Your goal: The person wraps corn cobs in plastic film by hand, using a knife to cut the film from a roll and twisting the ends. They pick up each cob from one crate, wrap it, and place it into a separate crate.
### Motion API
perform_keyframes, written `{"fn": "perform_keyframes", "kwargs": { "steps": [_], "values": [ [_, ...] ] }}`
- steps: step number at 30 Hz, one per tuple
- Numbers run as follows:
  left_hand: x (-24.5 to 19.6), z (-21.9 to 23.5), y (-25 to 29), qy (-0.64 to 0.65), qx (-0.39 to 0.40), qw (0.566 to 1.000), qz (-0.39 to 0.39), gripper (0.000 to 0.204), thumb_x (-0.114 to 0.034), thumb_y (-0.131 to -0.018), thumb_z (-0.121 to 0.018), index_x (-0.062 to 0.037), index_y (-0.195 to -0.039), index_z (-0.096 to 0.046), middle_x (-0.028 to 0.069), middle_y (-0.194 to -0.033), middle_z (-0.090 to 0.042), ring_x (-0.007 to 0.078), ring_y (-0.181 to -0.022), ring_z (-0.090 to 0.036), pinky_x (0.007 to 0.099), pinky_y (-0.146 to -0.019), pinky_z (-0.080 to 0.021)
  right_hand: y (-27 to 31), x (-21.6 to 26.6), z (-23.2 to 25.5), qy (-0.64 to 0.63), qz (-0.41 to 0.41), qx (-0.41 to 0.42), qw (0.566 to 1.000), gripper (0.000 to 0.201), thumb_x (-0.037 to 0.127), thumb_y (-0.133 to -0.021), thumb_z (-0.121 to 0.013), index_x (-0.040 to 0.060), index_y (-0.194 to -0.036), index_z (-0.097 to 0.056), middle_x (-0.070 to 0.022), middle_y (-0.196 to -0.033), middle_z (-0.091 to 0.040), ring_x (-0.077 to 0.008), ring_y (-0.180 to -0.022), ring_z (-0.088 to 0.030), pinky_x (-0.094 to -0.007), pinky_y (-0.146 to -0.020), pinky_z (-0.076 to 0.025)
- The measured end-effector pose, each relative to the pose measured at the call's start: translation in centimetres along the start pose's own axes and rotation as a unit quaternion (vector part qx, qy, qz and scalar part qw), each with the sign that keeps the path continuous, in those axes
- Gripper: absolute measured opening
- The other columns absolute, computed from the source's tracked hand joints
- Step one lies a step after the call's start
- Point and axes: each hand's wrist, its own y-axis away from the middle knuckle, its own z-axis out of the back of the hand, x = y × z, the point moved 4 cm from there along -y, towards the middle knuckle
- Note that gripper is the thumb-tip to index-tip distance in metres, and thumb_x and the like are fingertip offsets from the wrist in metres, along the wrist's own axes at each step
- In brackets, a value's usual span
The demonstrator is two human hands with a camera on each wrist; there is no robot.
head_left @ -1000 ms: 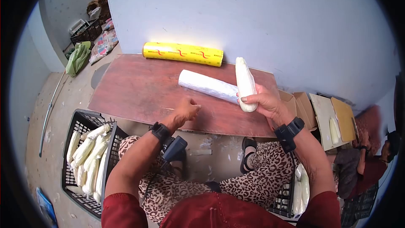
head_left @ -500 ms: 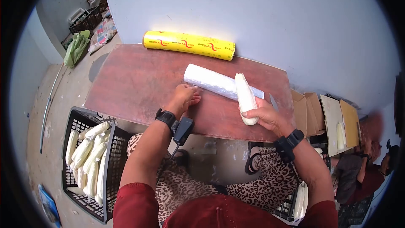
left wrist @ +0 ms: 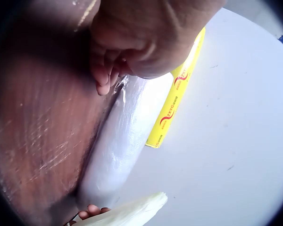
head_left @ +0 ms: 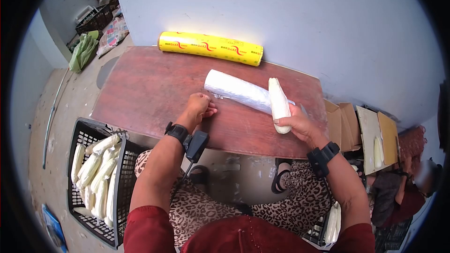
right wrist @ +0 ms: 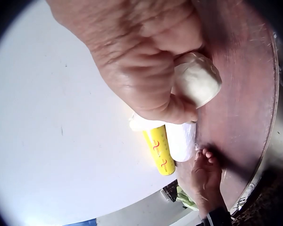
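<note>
The right hand [head_left: 302, 124] grips the lower end of a pale husked corn cob [head_left: 280, 105], which points up over the right part of a white roll of clear film [head_left: 239, 90]. In the right wrist view, the thumb presses along the cob's thick end [right wrist: 198, 80]. Curled fingers of the left hand [head_left: 199, 107] are at the roll's near left edge. A crinkled strip of film [left wrist: 122, 84] reaches those fingertips in the left wrist view, where they seem to pinch it; the exact contact is partly hidden.
Behind the white roll, a yellow printed roll [head_left: 211, 48] lies along the wall side of the brown table [head_left: 136, 84]. A black crate [head_left: 123, 182] of cobs stands at lower left. Cardboard boxes [head_left: 347, 126] and another person are at the right.
The left hand has moved up to the roll's near edge. The right hand has lowered the cob from its earlier place, then shifted slightly right. The view has moved a little.
</note>
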Motion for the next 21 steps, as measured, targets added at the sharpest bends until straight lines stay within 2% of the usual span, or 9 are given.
{"fn": "perform_keyframes", "kwargs": {
  "steps": [4,7,10,13,16,21],
  "values": [
    [0.4,0.5,0.1,-0.009,0.014,1.0,-0.01,0.007,-0.007,-0.089,-0.052,-0.0034,-0.096,-0.053,0.0115,-0.08,-0.063,0.0205,-0.059,-0.065,0.0293,-0.049,-0.053,-0.2,0.5,-0.3,-0.006,0.004,-0.015,1.0,0.063,0.003,-0.07,-0.071,-0.0024,-0.128,-0.046,-0.0053,-0.106,-0.055,-0.0143,-0.095,-0.054,-0.0291,-0.084,-0.046],
    [0.2,0.3,0.4,-0.064,0.032,0.995,-0.063,0.012,-0.009,-0.085,-0.062,-0.0034,-0.092,-0.054,0.0113,-0.078,-0.064,0.0207,-0.058,-0.066,0.0289,-0.048,-0.053,-0.6,0.3,-0.2,-0.004,0.008,-0.008,1.0,0.063,0.002,-0.07,-0.07,-0.0025,-0.128,-0.046,-0.0052,-0.106,-0.055,-0.0143,-0.095,-0.053,-0.0291,-0.085,-0.046],
    [-0.4,-0.4,0.9,-0.155,-0.002,0.984,-0.084,0.015,-0.012,-0.084,-0.068,-0.0038,-0.091,-0.058,0.0077,-0.074,-0.064,0.016,-0.058,-0.065,0.0252,-0.048,-0.051,-0.8,0.2,-0.1,0.002,0.01,-0.011,1.0,0.064,0.002,-0.07,-0.07,-0.0022,-0.129,-0.047,-0.0048,-0.106,-0.055,-0.0142,-0.096,-0.053,-0.0292,-0.086,-0.045],
    [-1.1,-1.3,1.0,-0.234,-0.037,0.964,-0.117,0.016,-0.014,-0.083,-0.07,-0.0026,-0.086,-0.059,0.0082,-0.072,-0.065,0.0154,-0.055,-0.065,0.0251,-0.046,-0.05,-0.9,0.4,-0.2,0.003,0.013,-0.012,1.0,0.066,0.002,-0.069,-0.07,-0.0019,-0.131,-0.046,-0.0048,-0.108,-0.055,-0.0142,-0.098,-0.053,-0.0291,-0.087,-0.045],
    [-1.4,-2.2,0.8,-0.226,-0.056,0.967,-0.099,0.016,-0.014,-0.083,-0.07,-0.0019,-0.083,-0.059,0.0081,-0.069,-0.065,0.0151,-0.055,-0.065,0.0255,-0.045,-0.05,-0.9,0.7,-0.3,0.0,0.011,-0.015,1.0,0.068,0.002,-0.069,-0.07,-0.0019,-0.132,-0.045,-0.0053,-0.11,-0.055,-0.0146,-0.1,-0.053,-0.0293,-0.088,-0.045],
    [-0.6,-3.3,-0.5,-0.126,-0.068,0.987,-0.07,0.011,-0.012,-0.085,-0.064,-0.003,-0.083,-0.059,0.0083,-0.071,-0.064,0.017,-0.055,-0.065,0.0266,-0.044,-0.049,-1.1,0.7,0.1,-0.005,0.011,-0.02,1.0,0.069,0.003,-0.069,-0.071,-0.002,-0.132,-0.045,-0.0064,-0.114,-0.055,-0.0156,-0.103,-0.052,-0.0301,-0.091,-0.044]
  ]
}}
